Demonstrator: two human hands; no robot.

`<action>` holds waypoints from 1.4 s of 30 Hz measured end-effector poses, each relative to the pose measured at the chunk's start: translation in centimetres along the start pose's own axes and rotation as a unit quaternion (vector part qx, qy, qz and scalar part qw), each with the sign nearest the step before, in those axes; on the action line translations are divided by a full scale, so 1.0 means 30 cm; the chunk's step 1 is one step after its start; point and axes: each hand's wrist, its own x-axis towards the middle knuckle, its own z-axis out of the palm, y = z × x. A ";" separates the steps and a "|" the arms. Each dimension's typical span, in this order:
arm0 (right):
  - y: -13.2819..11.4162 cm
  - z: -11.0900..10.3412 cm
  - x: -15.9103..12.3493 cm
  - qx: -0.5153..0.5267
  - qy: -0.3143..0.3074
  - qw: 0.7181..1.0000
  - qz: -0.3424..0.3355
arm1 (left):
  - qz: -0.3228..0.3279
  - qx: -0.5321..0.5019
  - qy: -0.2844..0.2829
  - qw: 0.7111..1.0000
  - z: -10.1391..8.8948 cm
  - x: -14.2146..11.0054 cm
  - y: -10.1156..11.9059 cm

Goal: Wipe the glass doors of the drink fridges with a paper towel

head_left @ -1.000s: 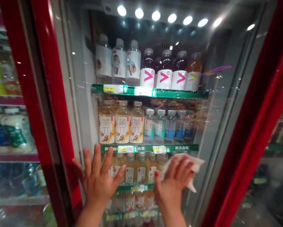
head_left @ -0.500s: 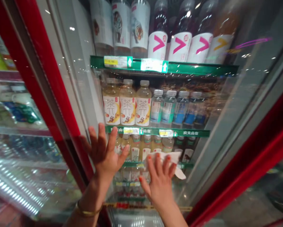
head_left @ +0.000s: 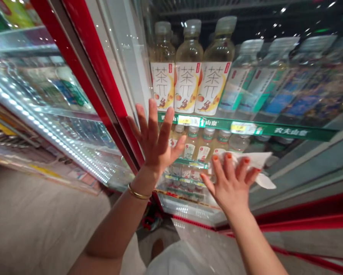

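Note:
My left hand (head_left: 157,147) has its fingers spread and lies on or close to the glass door, beside the red door frame (head_left: 102,80). It holds nothing, and a gold-coloured bangle (head_left: 138,195) circles its wrist. With fingers apart, my right hand (head_left: 233,187) presses a white tissue (head_left: 260,159) flat to the glass. Part of the tissue is hidden under the fingers, and its corners stick out to the right. Behind the glass, tea bottles (head_left: 187,84) stand in a row on a green-edged shelf (head_left: 274,130).
Clear bottles (head_left: 246,84) stand right of the tea, with smaller bottles (head_left: 204,147) on a lower shelf. To the left is another lit cooler (head_left: 45,114). Grey floor (head_left: 45,221) lies below, and a shoe (head_left: 157,248) shows near the cooler's base.
My view has tilted down and come closer, so the top shelf is out of sight and floor shows. Both hands keep the same spread pose, the tissue still under the right one.

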 end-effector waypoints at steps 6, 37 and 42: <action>0.178 -0.095 0.104 0.063 0.149 0.957 0.240 | 0.007 -0.007 0.028 1.000 0.027 -0.010 -0.026; -0.115 0.128 -0.038 -0.062 0.106 0.983 0.137 | -0.005 -0.047 0.103 0.994 0.223 -0.335 -0.147; -0.025 0.135 -0.186 -0.085 0.112 0.986 0.086 | -0.012 -0.056 0.103 0.993 0.237 -0.348 -0.172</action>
